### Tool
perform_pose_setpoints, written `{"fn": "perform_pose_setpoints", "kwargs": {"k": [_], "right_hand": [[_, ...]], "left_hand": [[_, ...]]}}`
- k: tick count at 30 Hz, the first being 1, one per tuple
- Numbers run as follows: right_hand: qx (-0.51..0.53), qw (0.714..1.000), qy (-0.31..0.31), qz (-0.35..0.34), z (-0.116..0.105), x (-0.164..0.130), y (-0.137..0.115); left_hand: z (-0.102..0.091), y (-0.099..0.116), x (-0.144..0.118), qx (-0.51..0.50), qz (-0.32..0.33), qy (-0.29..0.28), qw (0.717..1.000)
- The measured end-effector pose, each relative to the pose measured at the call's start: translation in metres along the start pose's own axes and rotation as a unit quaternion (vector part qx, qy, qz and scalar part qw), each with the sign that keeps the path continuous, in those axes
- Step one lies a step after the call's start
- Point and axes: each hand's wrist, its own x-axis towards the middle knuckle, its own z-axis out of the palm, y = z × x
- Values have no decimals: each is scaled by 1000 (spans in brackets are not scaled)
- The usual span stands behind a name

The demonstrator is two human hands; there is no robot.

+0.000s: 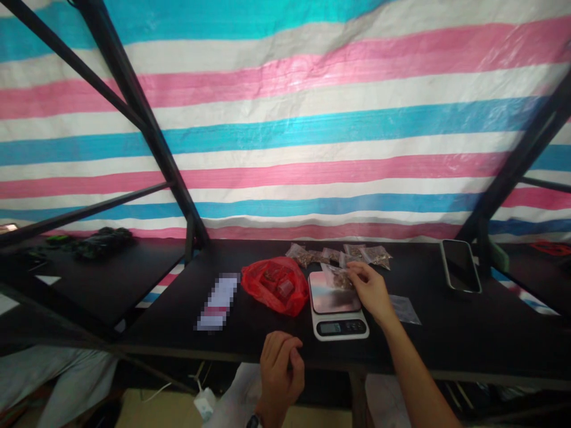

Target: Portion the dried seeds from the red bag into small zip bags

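Note:
My right hand (372, 291) reaches over a small white digital scale (336, 304) and pinches a small clear bag of brownish bits (338, 276) at the far edge of its platform. Behind the scale lie several more filled clear bags (341, 256) in a row. My left hand (281, 359) hovers at the near edge of the black table (446, 339), fingers curled into a loose fist with nothing visible in it. A red plastic bag (275, 285) with red contents sits just left of the scale.
A phone (461, 266) lies face up at the right. An empty clear bag (405, 309) lies right of the scale. A white and red packet (217, 301) lies left of the red bag. Black frame posts (147, 131) rise before a striped tarp (312, 119). Dark items (100, 241) sit on a left table.

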Motion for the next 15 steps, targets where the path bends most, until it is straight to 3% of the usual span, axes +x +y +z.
{"fn": "perform_pose_setpoints", "kwargs": {"k": [5, 9, 15], "right_hand": [[50, 993, 109, 15, -7, 24, 3], [42, 988, 146, 32, -14, 44, 9], [-27, 983, 175, 44, -19, 27, 13]], "left_hand": [[4, 1, -1, -3, -11, 8, 1000], [10, 6, 0, -17, -1, 4, 1000], [15, 10, 1, -24, 11, -9, 1000]]}}
